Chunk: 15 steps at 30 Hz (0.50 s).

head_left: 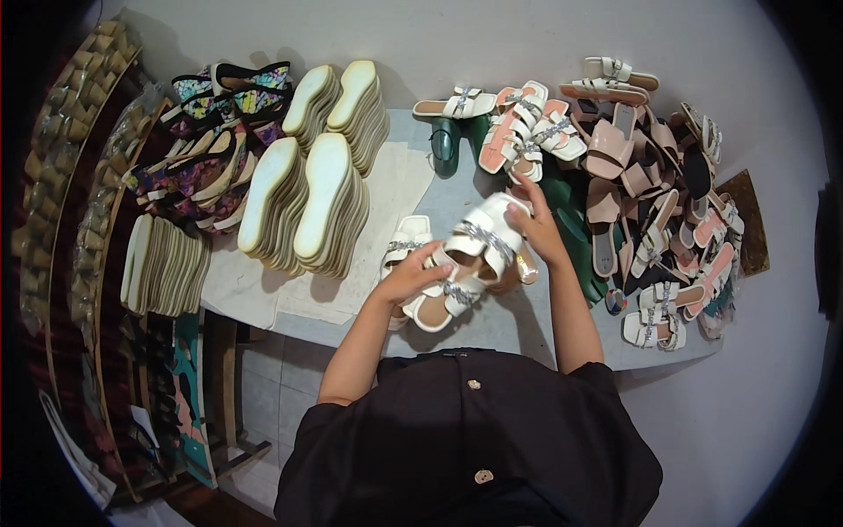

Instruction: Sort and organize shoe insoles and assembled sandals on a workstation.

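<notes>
Above the near edge of the table I hold a pair of white slide sandals (488, 230) with silver chain trim across their straps. My right hand (537, 224) grips the upper end, thumb on top and fingers behind. The lower end, with its brown insole showing, is in my left hand (414, 277), closed at its side. The two sandals overlap, so which hand bears which cannot be made out. Just behind my left hand another white sandal (410, 230) lies on the table, partly covered by the hand and the held pair.
Cream sole stacks (330, 193) stand left of centre, beside floral-strapped shoes (211, 167). White chain-trimmed sandals (524, 119) are heaped at the back. Green shoe lasts (445, 145) lie near them. Beige and white sandals (613, 147) pile on the right. Shelving (92, 263) lines the left.
</notes>
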Each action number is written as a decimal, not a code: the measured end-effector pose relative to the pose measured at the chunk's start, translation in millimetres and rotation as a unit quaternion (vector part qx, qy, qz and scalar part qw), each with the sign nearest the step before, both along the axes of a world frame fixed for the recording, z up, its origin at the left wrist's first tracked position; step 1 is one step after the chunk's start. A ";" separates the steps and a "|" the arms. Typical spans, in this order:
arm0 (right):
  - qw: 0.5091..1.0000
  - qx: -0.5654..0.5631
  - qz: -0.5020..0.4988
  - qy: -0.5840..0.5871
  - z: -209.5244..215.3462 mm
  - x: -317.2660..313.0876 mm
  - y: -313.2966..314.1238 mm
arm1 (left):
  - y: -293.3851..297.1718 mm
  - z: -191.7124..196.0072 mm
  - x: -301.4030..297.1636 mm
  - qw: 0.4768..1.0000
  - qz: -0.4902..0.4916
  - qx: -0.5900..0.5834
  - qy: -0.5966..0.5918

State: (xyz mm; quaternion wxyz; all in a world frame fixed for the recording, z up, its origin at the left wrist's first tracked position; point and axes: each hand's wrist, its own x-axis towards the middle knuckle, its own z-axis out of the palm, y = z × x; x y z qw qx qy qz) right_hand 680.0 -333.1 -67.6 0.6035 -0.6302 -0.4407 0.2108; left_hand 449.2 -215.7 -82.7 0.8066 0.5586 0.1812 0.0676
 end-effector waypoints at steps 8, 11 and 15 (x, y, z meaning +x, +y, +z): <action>0.979 -0.124 0.066 0.148 -61.0 -74.3 29.7 | 20.5 -7.5 -46.9 0.977 0.213 0.008 -0.016; 0.987 -0.083 0.041 0.131 -116.7 -119.6 35.6 | 19.1 -45.6 -52.6 0.968 0.233 0.085 0.036; 0.986 -0.123 0.008 0.112 -125.0 -155.6 32.8 | 29.3 -92.5 -77.6 0.950 0.259 0.142 0.103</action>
